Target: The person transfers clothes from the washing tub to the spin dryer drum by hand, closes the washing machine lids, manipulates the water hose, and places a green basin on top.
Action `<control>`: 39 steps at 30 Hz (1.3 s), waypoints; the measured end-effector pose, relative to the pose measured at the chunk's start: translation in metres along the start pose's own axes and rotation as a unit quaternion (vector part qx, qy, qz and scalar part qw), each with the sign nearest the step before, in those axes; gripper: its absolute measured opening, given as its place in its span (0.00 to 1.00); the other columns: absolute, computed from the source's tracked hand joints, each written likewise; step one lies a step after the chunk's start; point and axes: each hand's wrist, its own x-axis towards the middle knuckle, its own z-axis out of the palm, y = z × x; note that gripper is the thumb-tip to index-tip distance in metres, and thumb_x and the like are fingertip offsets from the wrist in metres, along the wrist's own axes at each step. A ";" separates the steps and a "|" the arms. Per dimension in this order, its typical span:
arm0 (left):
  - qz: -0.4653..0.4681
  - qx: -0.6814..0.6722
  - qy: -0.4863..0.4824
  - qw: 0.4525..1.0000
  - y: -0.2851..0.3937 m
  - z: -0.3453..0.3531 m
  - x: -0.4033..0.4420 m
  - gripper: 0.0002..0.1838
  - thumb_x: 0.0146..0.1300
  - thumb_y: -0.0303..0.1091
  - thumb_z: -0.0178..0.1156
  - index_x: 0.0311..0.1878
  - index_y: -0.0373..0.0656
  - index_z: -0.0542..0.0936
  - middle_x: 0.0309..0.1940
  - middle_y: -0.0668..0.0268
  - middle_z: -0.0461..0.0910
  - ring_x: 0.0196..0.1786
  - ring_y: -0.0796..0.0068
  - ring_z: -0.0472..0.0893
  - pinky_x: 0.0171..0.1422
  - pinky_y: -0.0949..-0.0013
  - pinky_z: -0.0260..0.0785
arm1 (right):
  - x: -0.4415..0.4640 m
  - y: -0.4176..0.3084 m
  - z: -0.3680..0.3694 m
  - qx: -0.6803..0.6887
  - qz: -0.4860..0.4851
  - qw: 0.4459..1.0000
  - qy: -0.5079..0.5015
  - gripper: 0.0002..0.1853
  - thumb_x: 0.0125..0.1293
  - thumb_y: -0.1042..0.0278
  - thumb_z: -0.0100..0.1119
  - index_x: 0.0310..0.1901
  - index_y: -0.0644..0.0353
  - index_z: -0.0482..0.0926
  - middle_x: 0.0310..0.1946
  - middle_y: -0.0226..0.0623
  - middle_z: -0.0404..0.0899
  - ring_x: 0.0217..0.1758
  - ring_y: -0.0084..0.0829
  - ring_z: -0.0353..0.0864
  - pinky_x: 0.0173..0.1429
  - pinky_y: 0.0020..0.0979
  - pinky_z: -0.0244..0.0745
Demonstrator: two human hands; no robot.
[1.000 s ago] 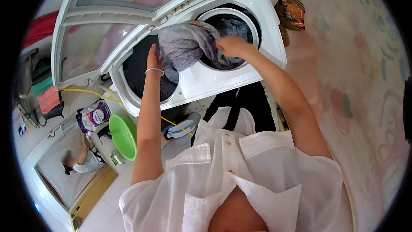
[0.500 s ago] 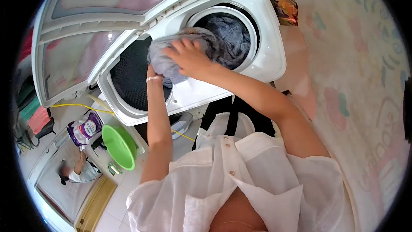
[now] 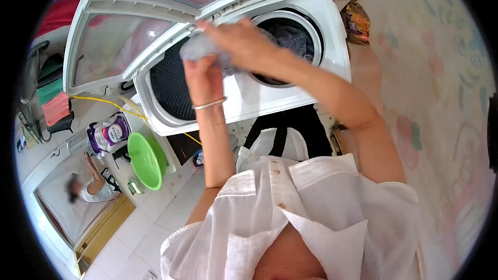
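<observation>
A crumpled bundle of grey cloth (image 3: 199,46) is between my hands above a white twin-tub washing machine (image 3: 246,96). Wrapped round its lower left side is my left hand (image 3: 205,78), with a bracelet on the wrist. My right hand (image 3: 241,41) is closed on the upper right of the bundle, smeared by motion. More dark grey cloth (image 3: 293,39) lies in the right round tub, partly hidden by my right arm. The left tub (image 3: 174,83) shows a dark perforated surface. Both see-through lids (image 3: 122,46) stand raised.
A green basin (image 3: 147,161) stands left of the machine, near a purple and white package (image 3: 110,134). A yellow cord (image 3: 111,106) runs behind them. A mirror (image 3: 72,202) reflects a person. A shiny orange packet (image 3: 357,23) lies at the right.
My hands have raised the grey cloth up off the machine top, and it looks more bunched. My right hand has gone from spread over it to closed on it. The view has shifted.
</observation>
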 end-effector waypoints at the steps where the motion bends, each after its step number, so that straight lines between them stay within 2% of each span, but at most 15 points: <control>1: 0.033 0.027 -0.009 0.999 -0.012 0.013 0.004 0.25 0.52 0.16 0.53 0.55 0.39 0.65 0.47 0.62 0.74 0.49 0.73 0.74 0.54 0.68 0.67 | 0.002 0.018 -0.013 0.137 0.129 0.980 -0.065 0.28 0.54 0.76 0.57 0.59 0.53 0.66 0.38 0.43 0.80 0.43 0.40 0.79 0.49 0.39 0.67; 2: 0.015 0.115 -0.037 0.993 -0.019 0.018 0.006 0.27 0.52 0.15 0.54 0.56 0.39 0.61 0.46 0.63 0.73 0.48 0.75 0.73 0.54 0.71 0.65 | -0.001 0.042 -0.023 0.060 0.046 0.997 0.015 0.25 0.52 0.79 0.57 0.54 0.55 0.69 0.36 0.41 0.80 0.40 0.40 0.80 0.50 0.39 0.67; 3: -0.045 0.149 -0.087 0.984 -0.021 0.014 0.007 0.19 0.55 0.20 0.57 0.51 0.37 0.69 0.41 0.63 0.77 0.42 0.75 0.76 0.50 0.73 0.67 | -0.011 0.075 -0.020 -0.046 -0.006 0.997 0.063 0.25 0.51 0.80 0.58 0.53 0.54 0.69 0.34 0.38 0.80 0.40 0.39 0.80 0.54 0.38 0.67; 5: -0.044 0.394 -0.123 0.910 -0.021 -0.016 0.022 0.07 0.59 0.27 0.59 0.41 0.36 0.77 0.34 0.64 0.80 0.35 0.76 0.77 0.42 0.72 0.70 | -0.034 0.123 -0.018 -0.102 0.083 0.988 -0.077 0.30 0.48 0.79 0.61 0.56 0.50 0.67 0.47 0.37 0.75 0.53 0.40 0.73 0.59 0.42 0.62; 8: -0.046 0.313 0.132 0.940 -0.030 -0.110 0.046 0.15 0.63 0.42 0.57 0.36 0.37 0.79 0.26 0.67 0.80 0.29 0.74 0.79 0.43 0.75 0.70 | -0.059 0.131 0.012 -0.126 0.140 0.966 -0.177 0.38 0.46 0.73 0.67 0.61 0.48 0.63 0.55 0.42 0.67 0.61 0.44 0.65 0.60 0.46 0.59; 9: -0.093 0.273 0.192 0.938 -0.035 -0.142 0.056 0.15 0.63 0.43 0.57 0.41 0.39 0.78 0.30 0.67 0.80 0.33 0.71 0.80 0.44 0.75 0.70 | -0.061 0.121 0.014 -0.102 0.170 0.957 -0.210 0.43 0.44 0.69 0.71 0.63 0.47 0.59 0.58 0.45 0.63 0.64 0.47 0.60 0.60 0.47 0.58; 10: -0.164 0.238 0.260 0.921 -0.043 -0.150 0.068 0.16 0.62 0.44 0.57 0.44 0.40 0.77 0.34 0.66 0.80 0.36 0.67 0.80 0.46 0.71 0.71 | -0.053 0.104 0.016 -0.050 0.141 0.969 -0.196 0.56 0.32 0.62 0.78 0.67 0.44 0.54 0.58 0.51 0.60 0.65 0.51 0.58 0.62 0.50 0.56; 11: -0.237 0.201 0.326 0.893 -0.051 -0.157 0.076 0.18 0.62 0.46 0.56 0.47 0.42 0.75 0.37 0.64 0.80 0.39 0.64 0.80 0.49 0.67 0.72 | -0.041 0.086 0.020 -0.026 0.125 0.975 -0.181 0.58 0.32 0.61 0.78 0.68 0.45 0.53 0.62 0.51 0.57 0.67 0.50 0.56 0.64 0.49 0.55; 15: -0.420 -0.037 0.135 0.897 -0.097 -0.163 0.113 0.20 0.65 0.43 0.51 0.54 0.39 0.74 0.49 0.59 0.78 0.51 0.59 0.77 0.54 0.62 0.70 | -0.006 0.052 0.051 -0.018 0.117 0.980 -0.161 0.59 0.32 0.60 0.78 0.69 0.44 0.51 0.62 0.50 0.57 0.66 0.52 0.56 0.64 0.48 0.56; 18: -0.345 0.004 0.028 0.938 -0.131 -0.177 0.131 0.21 0.65 0.42 0.50 0.55 0.38 0.73 0.51 0.58 0.77 0.52 0.59 0.77 0.56 0.60 0.69 | -0.002 0.052 0.061 -0.007 0.122 0.979 -0.160 0.57 0.34 0.60 0.78 0.68 0.49 0.52 0.58 0.49 0.61 0.62 0.50 0.61 0.62 0.48 0.58; 22: -0.317 0.067 0.009 0.946 -0.148 -0.192 0.121 0.21 0.65 0.40 0.49 0.56 0.37 0.72 0.53 0.56 0.76 0.54 0.58 0.75 0.58 0.58 0.68 | -0.013 0.058 0.077 0.040 0.088 0.983 -0.155 0.47 0.38 0.63 0.73 0.62 0.62 0.57 0.50 0.47 0.68 0.55 0.45 0.68 0.58 0.43 0.60; 27: -0.303 0.056 0.081 0.948 -0.139 -0.213 0.100 0.21 0.65 0.38 0.48 0.58 0.36 0.70 0.55 0.55 0.74 0.57 0.57 0.74 0.61 0.55 0.66 | -0.029 0.050 0.076 0.042 0.024 0.982 -0.184 0.35 0.40 0.70 0.69 0.53 0.59 0.65 0.42 0.41 0.72 0.51 0.40 0.71 0.55 0.40 0.62; 29: -0.298 0.016 0.134 0.945 -0.111 -0.217 0.086 0.21 0.65 0.37 0.48 0.58 0.36 0.69 0.56 0.54 0.73 0.58 0.57 0.73 0.62 0.54 0.66 | -0.029 0.051 0.053 0.061 -0.012 0.956 -0.287 0.30 0.42 0.73 0.65 0.51 0.56 0.67 0.39 0.38 0.72 0.50 0.38 0.72 0.53 0.38 0.62; 36: -0.161 -0.062 0.199 0.965 -0.006 -0.132 0.020 0.24 0.59 0.28 0.51 0.60 0.33 0.66 0.57 0.52 0.71 0.60 0.55 0.71 0.64 0.52 0.65 | -0.001 0.086 -0.035 -0.086 -0.107 0.968 -0.209 0.26 0.45 0.79 0.61 0.48 0.47 0.71 0.37 0.29 0.73 0.47 0.33 0.73 0.52 0.35 0.61; 39: -0.072 -0.040 0.139 0.987 0.002 -0.080 -0.001 0.26 0.56 0.25 0.52 0.61 0.34 0.65 0.57 0.54 0.71 0.58 0.58 0.73 0.64 0.56 0.65 | -0.008 0.100 -0.072 -0.101 -0.145 0.972 -0.153 0.27 0.42 0.80 0.62 0.48 0.47 0.72 0.36 0.28 0.72 0.48 0.31 0.72 0.53 0.35 0.60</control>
